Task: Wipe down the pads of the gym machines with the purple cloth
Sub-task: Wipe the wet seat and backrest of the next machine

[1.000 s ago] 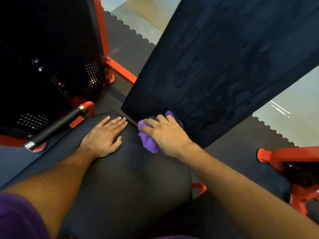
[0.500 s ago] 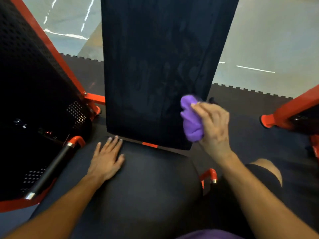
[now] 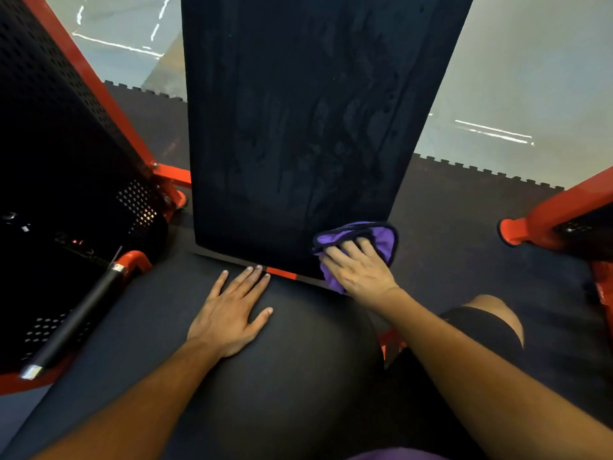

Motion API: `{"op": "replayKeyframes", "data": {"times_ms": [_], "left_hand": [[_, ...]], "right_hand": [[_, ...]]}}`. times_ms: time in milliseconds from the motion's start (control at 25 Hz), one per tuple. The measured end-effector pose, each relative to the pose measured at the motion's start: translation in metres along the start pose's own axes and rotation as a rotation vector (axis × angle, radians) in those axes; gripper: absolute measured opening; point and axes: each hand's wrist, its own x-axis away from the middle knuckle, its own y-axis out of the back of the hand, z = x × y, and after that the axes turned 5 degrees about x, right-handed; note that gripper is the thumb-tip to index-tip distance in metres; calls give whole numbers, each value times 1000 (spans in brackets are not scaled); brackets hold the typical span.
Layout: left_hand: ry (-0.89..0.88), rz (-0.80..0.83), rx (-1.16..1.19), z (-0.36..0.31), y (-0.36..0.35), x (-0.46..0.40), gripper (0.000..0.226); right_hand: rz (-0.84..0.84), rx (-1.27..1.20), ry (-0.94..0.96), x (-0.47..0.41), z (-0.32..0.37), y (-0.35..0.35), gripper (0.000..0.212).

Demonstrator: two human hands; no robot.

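Note:
A tall black back pad [image 3: 308, 127] rises ahead of me, its surface streaked with damp marks. Below it lies the black seat pad [image 3: 285, 360]. My right hand [image 3: 360, 272] grips the purple cloth [image 3: 381, 235] and presses it against the back pad's lower right corner. My left hand [image 3: 232, 310] lies flat on the seat pad, fingers straight, fingertips near the gap between the two pads.
A black perforated machine housing [image 3: 66, 180] with red frame bars stands at the left, with a black handle bar [image 3: 76, 317] beside the seat. Another red machine frame [image 3: 560, 217] is at the right. Dark rubber floor tiles [image 3: 464, 234] surround the seat.
My right hand has moved the cloth from the back pad's right edge down to its lower right corner. The left hand has stayed on the seat pad.

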Motion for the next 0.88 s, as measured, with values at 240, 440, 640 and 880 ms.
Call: {"op": "replayKeyframes", "data": {"times_ms": [240,440,640,880], "left_hand": [[-8,5,-4,1,-1,-3,74],[1,-8,26,3,-4,-3,73],[-9,-33,36,3,-4,-3,73],[-15,-21,17,2,-4,-2,74]], "right_hand": [[-364,-57,-332,-38,-77,51,31],[-198,-64,-279,-29,-22,23,37],[98,-242,-278,5,-9,38,63],[-371,-239,-738,-45,-51,75,48]]}}
